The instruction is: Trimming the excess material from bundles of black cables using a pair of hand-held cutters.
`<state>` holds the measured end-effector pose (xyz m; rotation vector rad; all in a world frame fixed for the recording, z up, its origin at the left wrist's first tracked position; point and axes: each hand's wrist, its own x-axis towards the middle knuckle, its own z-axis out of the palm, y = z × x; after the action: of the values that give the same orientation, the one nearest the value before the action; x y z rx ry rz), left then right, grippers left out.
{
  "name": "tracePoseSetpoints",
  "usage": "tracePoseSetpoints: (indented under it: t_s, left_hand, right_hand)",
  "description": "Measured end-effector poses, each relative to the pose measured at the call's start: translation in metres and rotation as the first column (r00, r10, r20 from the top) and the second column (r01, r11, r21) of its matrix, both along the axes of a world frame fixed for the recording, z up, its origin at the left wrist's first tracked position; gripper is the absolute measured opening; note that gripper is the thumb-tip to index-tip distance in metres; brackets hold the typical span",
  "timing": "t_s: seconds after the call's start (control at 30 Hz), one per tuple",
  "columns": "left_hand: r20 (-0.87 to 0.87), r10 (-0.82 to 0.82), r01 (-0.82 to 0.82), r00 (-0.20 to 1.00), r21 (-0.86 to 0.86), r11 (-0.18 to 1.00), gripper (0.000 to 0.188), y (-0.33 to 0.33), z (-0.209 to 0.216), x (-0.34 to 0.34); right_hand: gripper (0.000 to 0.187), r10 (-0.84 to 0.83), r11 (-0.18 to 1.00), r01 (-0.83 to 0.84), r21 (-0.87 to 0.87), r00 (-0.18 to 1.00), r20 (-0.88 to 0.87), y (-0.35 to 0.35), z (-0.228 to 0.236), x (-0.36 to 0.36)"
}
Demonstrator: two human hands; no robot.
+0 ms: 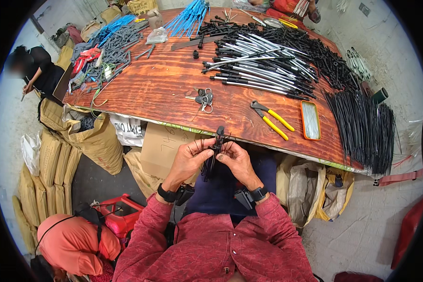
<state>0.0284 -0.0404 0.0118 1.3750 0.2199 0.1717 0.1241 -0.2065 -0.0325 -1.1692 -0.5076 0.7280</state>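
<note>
My left hand and my right hand meet at the table's near edge, in front of my chest. Between them a black plastic fitting stands upright, with thin dark rods sticking out sideways and hanging below. Fingers and thumbs of both hands are pinched round this bundle; the exact grip points are partly hidden. Beyond my right hand lie end-cutting pliers with yellow handles and an orange-rimmed tin holding fine pale wire pieces. A bunch of keys rests farther off to the left.
Silver-and-black rods, black fittings and thin black ribs cover the table's right side. Grey parts and blue sticks lie far left. Sacks stand below. A person in coral is close at lower left.
</note>
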Motion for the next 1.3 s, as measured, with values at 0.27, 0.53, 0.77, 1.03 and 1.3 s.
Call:
tracePoseSetpoints:
  t_s: [0.27,0.53,0.77,1.03,1.3]
  left_hand:
    - [0.016,0.009,-0.012,1.000,0.154,0.988,0.031,-0.004,0.004,0.003]
    - [-0.019,-0.013,0.016,1.000,0.164,0.986,0.027,0.003,0.002,0.005]
    - [-0.052,-0.026,0.023,0.998,-0.057,0.998,0.026,0.014,-0.011,0.006]
    - [0.029,0.034,-0.033,0.999,-0.058,0.998,0.028,-0.003,0.000,0.010]
    - [0.050,-0.006,0.004,0.999,0.042,0.999,0.029,-0.002,0.002,0.007]
  right_hand:
    - [0.018,0.014,1.000,-0.014,-0.011,1.000,0.002,-0.003,0.002,0.004]
    - [0.018,0.029,1.000,-0.029,-0.006,1.000,-0.006,-0.004,-0.006,0.004]
    - [0.019,0.058,0.994,-0.051,-0.093,0.995,0.076,-0.004,-0.001,0.007]
    - [0.023,-0.016,0.971,0.091,-0.219,0.947,0.321,-0.004,0.024,-0.006]
    - [0.025,0.031,0.985,0.015,-0.172,0.964,0.266,-0.005,0.019,0.000]
